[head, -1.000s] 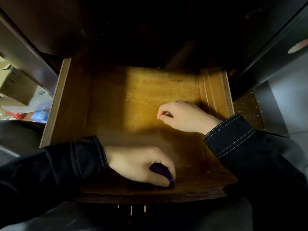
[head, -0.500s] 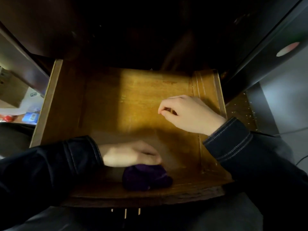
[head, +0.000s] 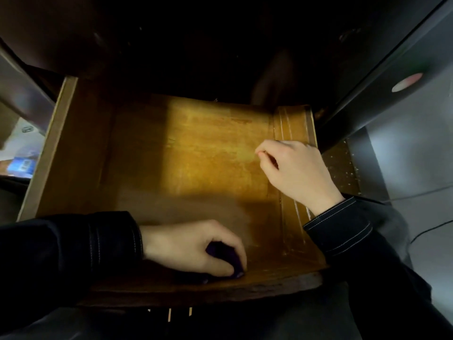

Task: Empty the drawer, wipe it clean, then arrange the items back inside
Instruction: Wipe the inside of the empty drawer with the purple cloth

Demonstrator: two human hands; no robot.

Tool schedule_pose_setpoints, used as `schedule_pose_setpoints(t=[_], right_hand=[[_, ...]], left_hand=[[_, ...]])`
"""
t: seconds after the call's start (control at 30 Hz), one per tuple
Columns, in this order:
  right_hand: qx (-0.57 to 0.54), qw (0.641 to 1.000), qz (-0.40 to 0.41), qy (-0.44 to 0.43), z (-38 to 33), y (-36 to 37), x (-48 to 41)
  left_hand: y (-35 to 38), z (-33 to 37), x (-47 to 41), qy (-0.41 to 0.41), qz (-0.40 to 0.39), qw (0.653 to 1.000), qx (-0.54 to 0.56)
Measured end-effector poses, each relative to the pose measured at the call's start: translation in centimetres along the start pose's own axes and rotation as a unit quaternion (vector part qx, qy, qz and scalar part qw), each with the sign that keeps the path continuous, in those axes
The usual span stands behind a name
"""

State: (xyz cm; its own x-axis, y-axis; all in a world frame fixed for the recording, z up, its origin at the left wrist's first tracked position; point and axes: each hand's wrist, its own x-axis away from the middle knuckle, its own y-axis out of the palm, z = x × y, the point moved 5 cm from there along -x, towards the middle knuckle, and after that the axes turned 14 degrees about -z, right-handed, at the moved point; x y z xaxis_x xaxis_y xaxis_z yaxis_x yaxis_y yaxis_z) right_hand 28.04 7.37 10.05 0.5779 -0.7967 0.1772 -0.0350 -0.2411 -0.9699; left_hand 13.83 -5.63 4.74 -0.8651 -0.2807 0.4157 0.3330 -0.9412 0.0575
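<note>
A wooden drawer [head: 81,153] is pulled out below me, and its lit floor holds nothing but my hands and a cloth. My left hand [head: 188,249] lies at the near front of the drawer floor, fingers curled over a dark purple cloth [head: 231,260] that it grips against the wood. My right hand [head: 297,171] hovers by the right wall, fingers curled, thumb and forefinger pinched together; whether something tiny sits between them is too small to tell.
The dark cabinet body [head: 196,45] overhangs the drawer's back. A dark panel [head: 392,69] rises at the right, with grey floor and a cable beyond it. Boxes and a blue packet [head: 20,165] lie on the floor at the left.
My left hand let go of the purple cloth half a second ago and has now closed over it again at the drawer front. My right hand shifted slightly toward the right wall.
</note>
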Motion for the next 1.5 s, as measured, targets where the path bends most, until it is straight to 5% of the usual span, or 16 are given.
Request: schedule_pose_setpoints(t=[0.1,0.2,0.33,0.5,0.7,0.83,1.03,1.2,1.37,1.5], right_hand=[[0.005,1.000,0.001,-0.001,-0.1,0.0,-0.1],[-0.001,1.000,0.006,0.000,0.0,0.0,0.0],[-0.009,1.000,0.023,-0.009,-0.1,-0.1,0.0],[-0.013,1.000,0.028,-0.003,-0.1,-0.2,0.0],[-0.023,0.999,0.038,-0.010,0.0,-0.3,0.1],[-0.028,0.999,0.035,-0.008,0.0,-0.3,0.1],[-0.031,0.999,0.037,-0.010,0.2,-0.2,0.0],[-0.034,0.999,0.032,-0.004,0.3,-0.1,0.0],[-0.038,0.999,0.036,-0.005,0.4,0.0,-0.1],[-0.041,0.999,0.033,0.001,0.5,0.0,-0.1]], left_hand=[[0.1,-0.6,-0.5,-0.039,-0.005,0.999,0.004],[0.2,-1.3,-1.3,-0.101,-0.013,0.985,-0.136],[-0.1,0.4,-0.5,0.023,0.013,1.000,-0.001],[0.0,-0.6,-1.5,-0.061,0.030,0.994,-0.086],[-0.3,1.1,-0.9,0.079,0.055,0.995,0.008],[-0.1,-0.2,-1.9,-0.023,0.051,0.998,-0.032],[-0.1,0.7,-1.6,0.074,0.040,0.995,0.047],[-0.3,-0.9,-2.8,-0.050,0.043,0.996,-0.057],[-0.1,0.7,-2.4,0.070,0.050,0.996,0.031],[0.0,-0.4,-3.4,-0.017,0.059,0.998,-0.032]])
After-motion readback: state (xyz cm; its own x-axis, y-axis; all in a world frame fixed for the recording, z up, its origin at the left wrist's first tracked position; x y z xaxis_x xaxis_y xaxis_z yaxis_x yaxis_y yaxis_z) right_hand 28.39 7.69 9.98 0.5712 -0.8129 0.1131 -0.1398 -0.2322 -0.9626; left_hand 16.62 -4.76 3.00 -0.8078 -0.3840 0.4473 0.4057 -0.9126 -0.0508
